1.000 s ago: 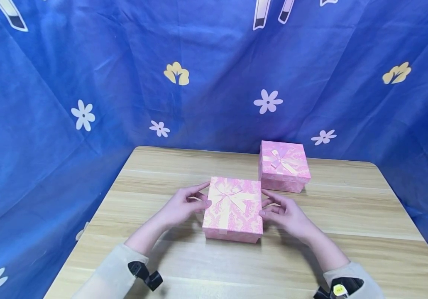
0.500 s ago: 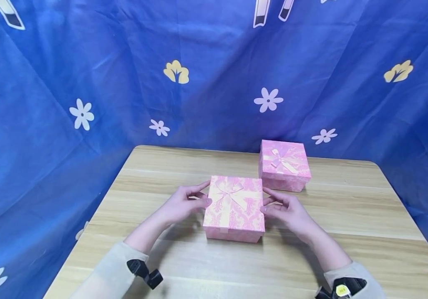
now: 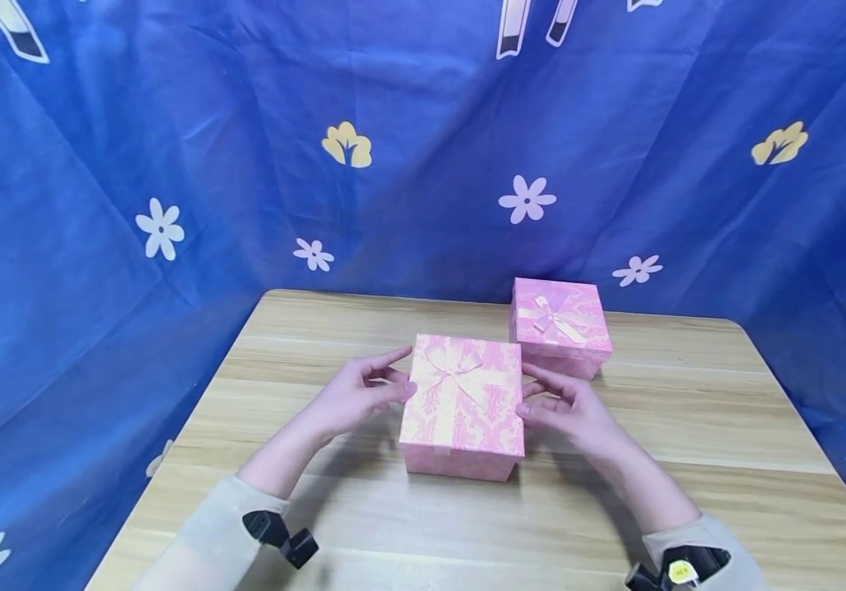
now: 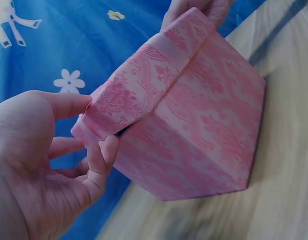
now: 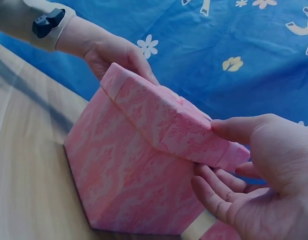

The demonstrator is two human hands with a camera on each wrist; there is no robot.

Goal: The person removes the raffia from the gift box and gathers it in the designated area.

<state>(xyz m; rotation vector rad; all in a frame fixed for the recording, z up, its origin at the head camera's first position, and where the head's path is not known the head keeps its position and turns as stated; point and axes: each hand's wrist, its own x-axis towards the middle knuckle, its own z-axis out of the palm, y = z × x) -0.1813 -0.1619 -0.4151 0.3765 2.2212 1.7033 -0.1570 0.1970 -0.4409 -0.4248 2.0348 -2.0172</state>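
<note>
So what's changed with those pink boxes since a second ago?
The square, ribboned, pink-patterned cardboard lid has risen slightly, baring more of the pink-patterned cardboard base below. The left hand and right hand rose a little with it, gripping it as before. The base and the pink, ribboned cardboard box farther back stayed put.

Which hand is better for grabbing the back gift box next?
Probably the right hand: it's nearer the back gift box. The left hand is across the front gift box. Both pinch its lid, though.
</note>
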